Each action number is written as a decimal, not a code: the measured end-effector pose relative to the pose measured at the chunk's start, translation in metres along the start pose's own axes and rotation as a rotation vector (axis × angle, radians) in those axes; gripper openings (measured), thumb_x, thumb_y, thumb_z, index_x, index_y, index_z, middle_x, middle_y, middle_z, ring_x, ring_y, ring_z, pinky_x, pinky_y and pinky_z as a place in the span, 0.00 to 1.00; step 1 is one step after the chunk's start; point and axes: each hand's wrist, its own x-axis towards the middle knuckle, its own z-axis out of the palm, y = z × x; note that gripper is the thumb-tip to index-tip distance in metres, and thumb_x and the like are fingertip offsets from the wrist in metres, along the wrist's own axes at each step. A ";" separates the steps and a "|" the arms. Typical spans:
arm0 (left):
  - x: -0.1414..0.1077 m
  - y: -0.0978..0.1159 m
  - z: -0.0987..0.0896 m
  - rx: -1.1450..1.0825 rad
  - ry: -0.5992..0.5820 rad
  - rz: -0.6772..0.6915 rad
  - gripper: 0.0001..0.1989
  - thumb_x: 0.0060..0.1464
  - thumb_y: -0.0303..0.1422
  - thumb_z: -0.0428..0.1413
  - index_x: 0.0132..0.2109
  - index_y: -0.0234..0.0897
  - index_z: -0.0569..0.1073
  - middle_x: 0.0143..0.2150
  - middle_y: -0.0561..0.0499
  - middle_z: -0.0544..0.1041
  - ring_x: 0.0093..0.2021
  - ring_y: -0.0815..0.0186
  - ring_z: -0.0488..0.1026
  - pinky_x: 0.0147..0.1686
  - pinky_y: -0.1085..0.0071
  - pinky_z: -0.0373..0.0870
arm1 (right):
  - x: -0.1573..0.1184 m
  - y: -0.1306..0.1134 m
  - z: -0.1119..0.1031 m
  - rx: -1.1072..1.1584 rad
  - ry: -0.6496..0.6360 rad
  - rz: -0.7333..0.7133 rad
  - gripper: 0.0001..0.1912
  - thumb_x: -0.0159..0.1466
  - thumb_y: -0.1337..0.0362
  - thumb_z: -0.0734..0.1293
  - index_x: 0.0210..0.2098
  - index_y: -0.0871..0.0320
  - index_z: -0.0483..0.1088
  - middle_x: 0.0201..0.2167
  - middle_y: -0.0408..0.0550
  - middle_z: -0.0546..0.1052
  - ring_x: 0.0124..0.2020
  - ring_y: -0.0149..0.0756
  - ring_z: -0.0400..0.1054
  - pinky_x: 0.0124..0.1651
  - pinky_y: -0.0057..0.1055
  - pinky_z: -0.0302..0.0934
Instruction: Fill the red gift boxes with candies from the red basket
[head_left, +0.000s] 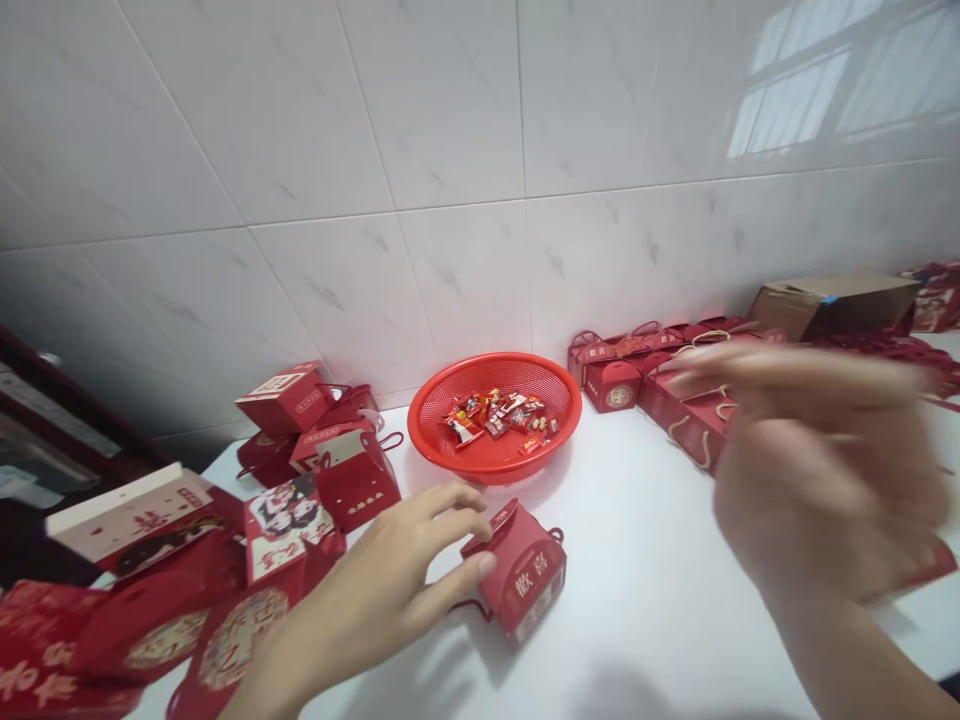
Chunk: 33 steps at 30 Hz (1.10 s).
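Note:
On the white table a small red gift box (525,570) with gold characters and cord handles stands in front of the red basket. My left hand (420,570) is at its left side, fingers curved and apart, thumb and fingertips at the box's near-left edge; whether they press on it is unclear. Raised at the right, my right hand (817,460) is smeared by motion, and its fingers cannot be made out. Wrapped candies (499,415) lie inside the red plastic basket (495,470), behind the box.
Several red and white gift boxes (360,475) pile up at the left. Along the wall at the right are a row of small red boxes (613,385), a red bag with cord handles (682,415) and a cardboard box (855,300). A tiled wall rises behind.

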 end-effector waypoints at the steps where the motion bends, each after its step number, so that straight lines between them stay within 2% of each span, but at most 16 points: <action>1: 0.001 -0.006 0.010 -0.025 -0.024 -0.037 0.10 0.65 0.39 0.53 0.44 0.43 0.78 0.51 0.48 0.77 0.47 0.60 0.76 0.48 0.68 0.73 | 0.000 0.003 0.003 0.011 -0.057 0.014 0.13 0.71 0.68 0.60 0.51 0.52 0.72 0.48 0.52 0.78 0.48 0.43 0.75 0.49 0.44 0.71; 3: 0.001 -0.014 0.027 -0.079 -0.050 -0.099 0.11 0.63 0.43 0.56 0.42 0.42 0.77 0.48 0.48 0.77 0.46 0.59 0.76 0.46 0.67 0.73 | -0.009 0.017 0.011 0.033 -0.286 0.094 0.08 0.69 0.68 0.64 0.45 0.55 0.74 0.39 0.49 0.80 0.40 0.38 0.75 0.44 0.35 0.71; 5: 0.000 -0.016 0.041 -0.126 -0.062 -0.154 0.13 0.60 0.45 0.59 0.42 0.41 0.76 0.46 0.48 0.77 0.43 0.59 0.75 0.44 0.67 0.73 | -0.026 0.038 0.021 0.060 -0.525 0.215 0.06 0.69 0.65 0.65 0.42 0.57 0.74 0.38 0.49 0.80 0.38 0.36 0.75 0.42 0.32 0.71; 7: 0.000 -0.015 0.051 -0.154 -0.049 -0.209 0.12 0.60 0.45 0.59 0.42 0.41 0.75 0.43 0.49 0.77 0.41 0.59 0.75 0.42 0.67 0.73 | -0.047 0.062 0.032 0.074 -0.606 0.336 0.07 0.69 0.63 0.64 0.41 0.58 0.74 0.37 0.49 0.81 0.37 0.36 0.75 0.42 0.32 0.70; 9: 0.000 -0.015 0.060 -0.174 -0.016 -0.252 0.10 0.61 0.42 0.57 0.44 0.41 0.73 0.44 0.49 0.77 0.43 0.59 0.75 0.43 0.66 0.73 | -0.069 0.085 0.042 0.071 -0.701 0.432 0.09 0.69 0.64 0.63 0.43 0.58 0.74 0.40 0.50 0.81 0.39 0.37 0.75 0.44 0.34 0.70; 11: 0.001 -0.017 0.067 -0.196 0.019 -0.280 0.10 0.61 0.38 0.56 0.48 0.42 0.73 0.46 0.48 0.77 0.47 0.58 0.75 0.47 0.64 0.72 | -0.087 0.103 0.051 0.101 -0.799 0.500 0.14 0.66 0.69 0.61 0.48 0.58 0.74 0.47 0.53 0.81 0.42 0.38 0.76 0.46 0.36 0.70; 14: 0.003 -0.022 0.074 -0.233 0.024 -0.300 0.12 0.60 0.36 0.57 0.51 0.43 0.74 0.50 0.47 0.76 0.50 0.58 0.75 0.51 0.63 0.72 | -0.107 0.121 0.060 0.121 -0.915 0.548 0.23 0.61 0.74 0.62 0.54 0.57 0.73 0.51 0.55 0.79 0.48 0.41 0.75 0.50 0.38 0.69; 17: 0.005 -0.028 0.077 -0.270 0.012 -0.304 0.12 0.59 0.36 0.58 0.50 0.44 0.77 0.53 0.47 0.75 0.52 0.58 0.75 0.53 0.64 0.72 | -0.116 0.126 0.064 0.158 -0.953 0.529 0.19 0.61 0.72 0.63 0.50 0.58 0.74 0.50 0.55 0.78 0.49 0.42 0.73 0.54 0.40 0.67; 20: 0.005 -0.034 0.077 -0.264 0.016 -0.349 0.13 0.57 0.37 0.60 0.50 0.45 0.79 0.57 0.45 0.73 0.57 0.55 0.73 0.58 0.61 0.70 | -0.118 0.125 0.065 0.188 -0.915 0.527 0.07 0.63 0.68 0.63 0.37 0.59 0.74 0.44 0.53 0.78 0.45 0.41 0.72 0.52 0.39 0.66; 23: 0.003 -0.038 0.074 -0.231 0.000 -0.405 0.17 0.58 0.38 0.59 0.54 0.46 0.79 0.62 0.43 0.71 0.62 0.51 0.70 0.62 0.55 0.67 | -0.116 0.122 0.064 0.307 -0.881 0.676 0.09 0.65 0.62 0.63 0.29 0.59 0.69 0.35 0.49 0.77 0.36 0.37 0.70 0.43 0.35 0.67; 25: 0.001 -0.039 0.070 -0.206 -0.019 -0.439 0.19 0.61 0.39 0.56 0.58 0.48 0.77 0.64 0.42 0.69 0.64 0.49 0.69 0.63 0.52 0.66 | -0.114 0.120 0.064 0.414 -0.871 0.811 0.08 0.64 0.61 0.64 0.31 0.59 0.68 0.31 0.47 0.76 0.33 0.35 0.70 0.39 0.33 0.67; 27: -0.001 -0.039 0.067 -0.186 -0.049 -0.472 0.21 0.63 0.41 0.53 0.62 0.50 0.74 0.66 0.42 0.68 0.66 0.48 0.67 0.63 0.50 0.65 | -0.113 0.118 0.064 0.486 -0.849 0.873 0.06 0.61 0.62 0.67 0.34 0.59 0.69 0.32 0.47 0.76 0.33 0.35 0.70 0.38 0.33 0.66; 29: -0.003 -0.039 0.066 -0.189 -0.077 -0.489 0.23 0.64 0.43 0.52 0.64 0.52 0.71 0.66 0.43 0.68 0.66 0.48 0.66 0.63 0.49 0.65 | -0.113 0.117 0.064 0.530 -0.828 0.892 0.09 0.59 0.63 0.69 0.37 0.59 0.69 0.33 0.47 0.76 0.34 0.35 0.71 0.38 0.33 0.66; 33: -0.004 -0.040 0.069 -0.259 -0.075 -0.477 0.23 0.65 0.44 0.51 0.65 0.50 0.70 0.62 0.43 0.70 0.59 0.53 0.72 0.59 0.55 0.69 | -0.111 0.115 0.061 0.624 -0.863 1.032 0.16 0.55 0.59 0.73 0.39 0.58 0.68 0.22 0.39 0.73 0.23 0.30 0.66 0.29 0.28 0.60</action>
